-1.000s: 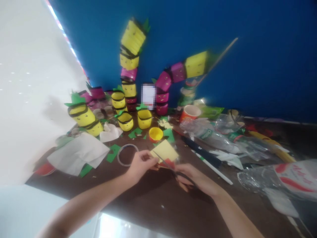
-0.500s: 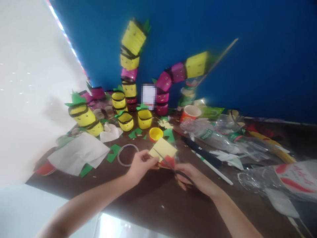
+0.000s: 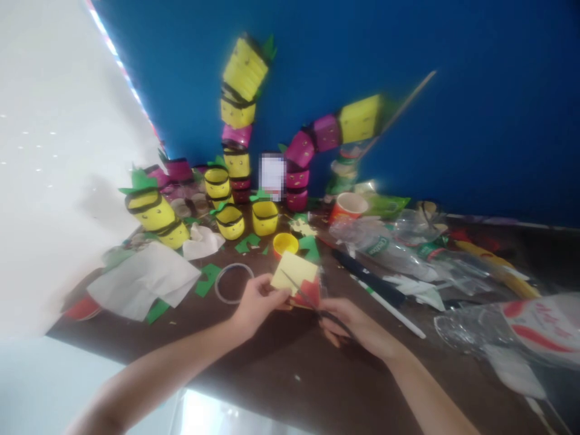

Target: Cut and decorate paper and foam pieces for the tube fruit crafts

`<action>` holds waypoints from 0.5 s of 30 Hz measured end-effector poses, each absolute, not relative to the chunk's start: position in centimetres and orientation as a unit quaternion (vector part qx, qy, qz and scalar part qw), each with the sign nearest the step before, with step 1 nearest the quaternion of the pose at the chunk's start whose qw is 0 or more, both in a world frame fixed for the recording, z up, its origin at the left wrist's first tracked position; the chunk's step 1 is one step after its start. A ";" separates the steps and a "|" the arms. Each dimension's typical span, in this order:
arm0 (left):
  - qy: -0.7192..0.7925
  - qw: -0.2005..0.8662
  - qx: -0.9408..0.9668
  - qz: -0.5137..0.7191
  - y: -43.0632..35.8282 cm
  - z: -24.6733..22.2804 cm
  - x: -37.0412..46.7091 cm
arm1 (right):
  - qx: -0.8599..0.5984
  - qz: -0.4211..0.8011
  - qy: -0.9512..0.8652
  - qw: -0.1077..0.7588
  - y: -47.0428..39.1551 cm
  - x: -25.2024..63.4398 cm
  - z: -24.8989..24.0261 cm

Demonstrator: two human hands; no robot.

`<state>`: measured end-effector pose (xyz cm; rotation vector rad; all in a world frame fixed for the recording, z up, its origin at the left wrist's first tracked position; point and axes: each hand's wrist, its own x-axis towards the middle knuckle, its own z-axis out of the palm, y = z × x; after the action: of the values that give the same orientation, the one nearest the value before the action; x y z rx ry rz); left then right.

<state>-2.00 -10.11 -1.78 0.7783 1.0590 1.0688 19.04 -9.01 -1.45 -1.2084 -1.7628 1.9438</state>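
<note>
My left hand (image 3: 263, 299) pinches the lower left edge of a pale yellow square of paper (image 3: 296, 267), thumb on top. A red patch (image 3: 310, 292) shows at the paper's lower right; whether it is a separate piece I cannot tell. My right hand (image 3: 342, 320) is closed round the dark handles of a pair of scissors (image 3: 335, 319). Their blades lie across the paper, pointing up and left toward my left hand. Just beyond the paper sits a small yellow cup (image 3: 285, 244). A roll of clear tape (image 3: 234, 283) lies flat left of my left hand.
Yellow pots with faces (image 3: 230, 222) stand at the back, below stacked pots on the blue wall. White paper (image 3: 144, 281) and green scraps (image 3: 208, 280) lie left. Plastic bottles (image 3: 385, 244), a white pen (image 3: 389, 307) and a large labelled bottle (image 3: 512, 326) crowd the right.
The yellow paper has turned slightly and shifted a little left under the scissors. Both hands stay almost in the same place, with their holds unchanged.
</note>
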 end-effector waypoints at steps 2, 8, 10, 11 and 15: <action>0.469 0.661 0.346 0.473 -10.1 -1.8 -2.0 | -0.416 0.664 -0.608 0.126 -9.0 19.0 -1.4; 0.474 0.655 0.351 0.471 -10.1 -1.4 -2.1 | -0.419 0.660 -0.613 0.117 -9.0 19.0 -1.1; 0.473 0.657 0.349 0.472 -10.1 -1.4 -2.1 | -0.426 0.661 -0.606 0.120 -9.0 18.9 -1.0; 0.471 0.658 0.348 0.473 -10.1 -1.4 -2.1 | -0.428 0.662 -0.603 0.122 -9.0 18.9 -1.0; 0.460 0.666 0.338 0.480 -10.0 -1.7 -2.2 | -0.426 0.666 -0.600 0.121 -9.1 18.8 -1.0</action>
<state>-2.18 -9.98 -1.72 0.7632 1.0376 1.0828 18.82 -9.08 -1.05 -1.2440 -1.7518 1.9460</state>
